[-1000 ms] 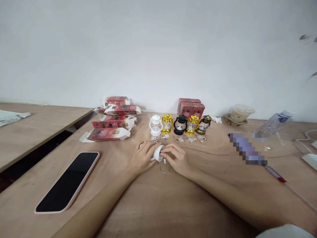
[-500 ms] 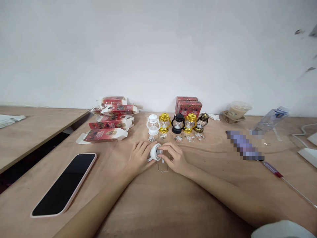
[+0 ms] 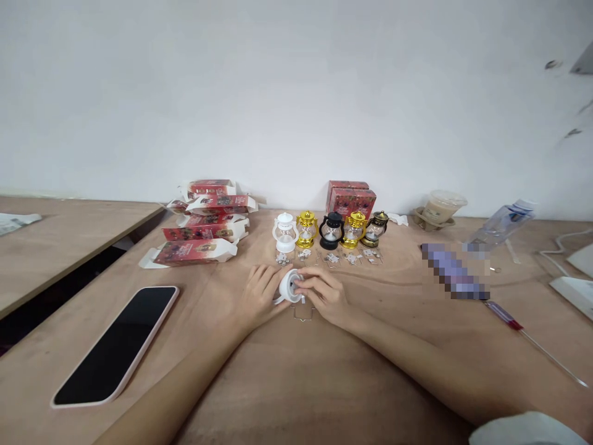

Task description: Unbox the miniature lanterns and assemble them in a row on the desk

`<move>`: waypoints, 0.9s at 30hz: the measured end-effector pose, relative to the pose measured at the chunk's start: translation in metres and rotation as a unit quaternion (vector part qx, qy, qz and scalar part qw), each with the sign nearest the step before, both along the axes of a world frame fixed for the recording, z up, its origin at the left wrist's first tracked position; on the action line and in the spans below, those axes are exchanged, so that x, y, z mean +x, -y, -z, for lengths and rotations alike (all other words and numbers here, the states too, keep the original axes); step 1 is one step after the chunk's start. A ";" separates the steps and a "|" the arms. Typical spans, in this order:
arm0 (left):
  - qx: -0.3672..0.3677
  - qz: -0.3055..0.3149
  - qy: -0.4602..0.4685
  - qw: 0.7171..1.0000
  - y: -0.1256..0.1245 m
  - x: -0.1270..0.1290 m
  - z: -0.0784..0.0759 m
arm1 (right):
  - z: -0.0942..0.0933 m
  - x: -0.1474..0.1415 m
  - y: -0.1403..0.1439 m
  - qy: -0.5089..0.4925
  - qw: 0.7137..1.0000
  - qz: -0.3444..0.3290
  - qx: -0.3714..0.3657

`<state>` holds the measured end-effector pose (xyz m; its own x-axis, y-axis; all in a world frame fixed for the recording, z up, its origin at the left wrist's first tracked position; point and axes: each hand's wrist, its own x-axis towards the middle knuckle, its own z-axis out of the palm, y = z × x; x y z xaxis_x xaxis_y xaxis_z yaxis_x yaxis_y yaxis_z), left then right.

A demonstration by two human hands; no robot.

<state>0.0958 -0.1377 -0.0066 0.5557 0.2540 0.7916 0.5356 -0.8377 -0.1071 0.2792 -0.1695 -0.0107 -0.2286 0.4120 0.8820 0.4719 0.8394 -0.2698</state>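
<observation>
My left hand [image 3: 258, 295] is wrapped round a small white lantern [image 3: 286, 287], tipped on its side with its open underside facing right. The thumb and fingertips of my right hand [image 3: 328, 296] are pinched together at that underside; whatever they hold is too small or hidden to name. Just below the lantern, a bent wire piece [image 3: 303, 319] lies on the table. Beyond my hands stand finished-looking small lanterns in a row: a white lantern [image 3: 285, 233], a black lantern [image 3: 332, 232], a bronze-black lantern [image 3: 375, 230] and gold ones [image 3: 306, 230]. Wires and small parts [image 3: 332, 258] lie before them.
Opened red boxes [image 3: 194, 250] are piled at the back left, and closed red boxes [image 3: 353, 201] stand behind the lanterns. A phone [image 3: 115, 346] lies left. To the right are a drink cup [image 3: 440, 207], a plastic bottle [image 3: 500, 225] and a screwdriver [image 3: 507, 316].
My right fingertips have shifted slightly across the lantern's underside, which has turned a little more towards me. The whole view has moved slightly; my left hand keeps its hold.
</observation>
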 end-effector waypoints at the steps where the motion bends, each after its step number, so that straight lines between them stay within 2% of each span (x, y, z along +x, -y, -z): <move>1: 0.002 -0.002 0.004 1.000 0.000 0.001 0.000 | 0.001 0.000 0.000 0.008 1.000 0.000 0.007; 7: 0.009 -0.002 0.013 1.000 0.001 0.002 0.001 | 0.003 -0.003 -0.002 0.073 0.993 0.047 0.086; 14: 0.008 0.000 0.016 1.000 0.001 0.002 0.000 | 0.006 -0.002 -0.007 0.184 0.957 0.113 0.193; 19: -0.004 -0.021 0.018 1.000 0.004 0.004 -0.002 | 0.007 -0.004 -0.010 0.189 0.951 0.131 0.208; 27: -0.003 -0.057 0.009 0.998 0.003 0.003 0.000 | 0.004 0.002 -0.010 0.109 0.971 0.106 0.185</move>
<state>0.0986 -0.1409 -0.0070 0.5077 0.3197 0.8000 0.6297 -0.7714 -0.0914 0.2815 -0.1594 -0.0152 -0.3716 0.1346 0.9186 0.6569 0.7373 0.1577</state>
